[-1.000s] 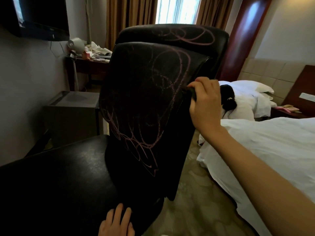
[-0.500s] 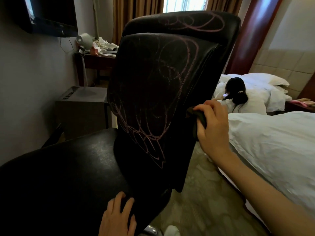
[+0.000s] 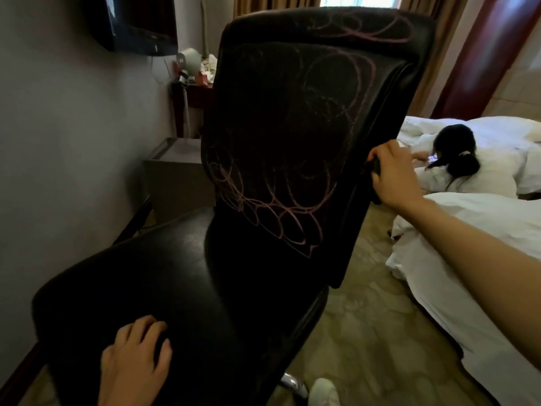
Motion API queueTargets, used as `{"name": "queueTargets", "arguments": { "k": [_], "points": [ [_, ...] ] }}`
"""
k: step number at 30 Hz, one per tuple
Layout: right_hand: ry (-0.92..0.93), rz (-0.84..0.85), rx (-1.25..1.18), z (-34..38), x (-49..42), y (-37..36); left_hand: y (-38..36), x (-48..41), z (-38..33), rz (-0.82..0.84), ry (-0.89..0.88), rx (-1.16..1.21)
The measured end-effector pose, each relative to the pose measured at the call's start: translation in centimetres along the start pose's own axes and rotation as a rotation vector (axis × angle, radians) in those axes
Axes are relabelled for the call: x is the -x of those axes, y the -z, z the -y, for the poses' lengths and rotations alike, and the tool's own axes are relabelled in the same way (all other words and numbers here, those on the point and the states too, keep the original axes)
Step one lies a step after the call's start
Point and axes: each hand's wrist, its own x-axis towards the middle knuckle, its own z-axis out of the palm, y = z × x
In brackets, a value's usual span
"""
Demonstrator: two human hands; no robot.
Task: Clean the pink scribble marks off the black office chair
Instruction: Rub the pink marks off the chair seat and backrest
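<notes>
Wiping hasn't reached the main marks yet: the right grip sits at the right-hand edge of the black office chair, about mid-height on the backrest. Its fingers are curled tight round a small dark wad, prob. a cloth, too dark to be sure, pressed against the edge trim. Vs 1 s ago that grip has slid down the edge from nearer the top, and it has barely moved in the last half sec, so it looks like it's working the rim, not the face. The left grip has come further up onto the seat and now lies flat, fingers spread and holding nothing, likely steadying the chair so it won't swivel. The pink scribble marks loop thick across the lower backrest, w/ fainter rings higher up and another band on the headrest. They look the same as in the earlier views, i.e. no visible clearing so far. My read: task is at an early stage, and the next pass needs the cloth brought inward over the lower loops w/ firm pressure. Beyond the chair a bed w/ white covers has a person lying on it, well apart from the work.
</notes>
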Motion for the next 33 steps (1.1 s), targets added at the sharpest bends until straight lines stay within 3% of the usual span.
{"name": "queueTargets", "arguments": {
  "k": [4, 8, 13, 18, 24, 29, 33],
  "points": [
    [-0.180, 0.074, -0.205, 3.4, 0.1, -2.3, 1.5, 0.8, 0.7, -0.128, -0.034, 0.039],
    [-0.120, 0.117, -0.379, 9.2, 5.7, -6.1, 1.6, 2.1, 1.9, -0.110, -0.055, 0.092],
    [-0.047, 0.253, -0.422, 13.3, 12.3, -11.1, 0.9, 5.0, 0.5, 0.021, -0.150, 0.015],
    [-0.097, 0.314, -0.404, 11.2, 14.5, -14.2, 0.7, 5.5, -0.7, 0.007, -0.214, 0.073],
    [-0.108, 0.320, -0.366, 7.1, 10.6, -17.9, -0.6, 5.7, -1.4, -0.065, -0.299, 0.128],
    [-0.045, 0.409, -0.307, 5.9, 6.7, -24.6, 0.0, 4.0, -0.8, -0.124, -0.217, 0.174],
    [-0.097, 0.471, -0.198, 6.4, 7.0, -28.7, -0.3, 3.3, -0.7, -0.134, -0.229, 0.155]
  ]
}}
